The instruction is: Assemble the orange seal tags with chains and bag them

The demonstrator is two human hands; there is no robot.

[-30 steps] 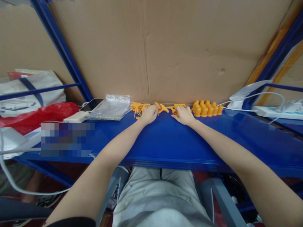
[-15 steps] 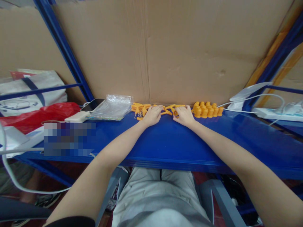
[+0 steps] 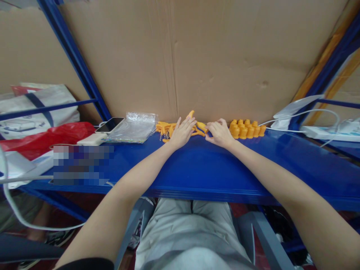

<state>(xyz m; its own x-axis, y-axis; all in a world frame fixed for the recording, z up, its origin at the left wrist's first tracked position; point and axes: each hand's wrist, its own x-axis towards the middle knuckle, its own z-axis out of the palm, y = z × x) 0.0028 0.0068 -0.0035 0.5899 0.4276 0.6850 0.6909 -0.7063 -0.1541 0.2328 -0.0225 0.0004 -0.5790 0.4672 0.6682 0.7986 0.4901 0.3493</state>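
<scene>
My left hand [image 3: 180,134] is at the back of the blue shelf [image 3: 197,168], fingers raised, pinching a flat orange plastic piece [image 3: 191,114] that sticks up above the fingertips. My right hand [image 3: 221,133] lies just to its right, fingers curled over more flat orange pieces [image 3: 201,128] between the two hands. A loose heap of the same flat orange pieces [image 3: 164,128] with small metal chains lies left of my left hand. Several upright orange peg-like parts [image 3: 247,129] stand in a tight group right of my right hand.
A cardboard sheet [image 3: 213,60] closes off the back of the shelf. A clear plastic bag [image 3: 132,127], a phone [image 3: 109,125] and a white power bank [image 3: 90,140] lie to the left, with a red bag [image 3: 42,138] beyond. White cables and a power strip [image 3: 323,132] sit to the right.
My left hand has lifted its fingers and raised an orange piece off the pile. My right hand has shifted slightly back towards the cardboard.
</scene>
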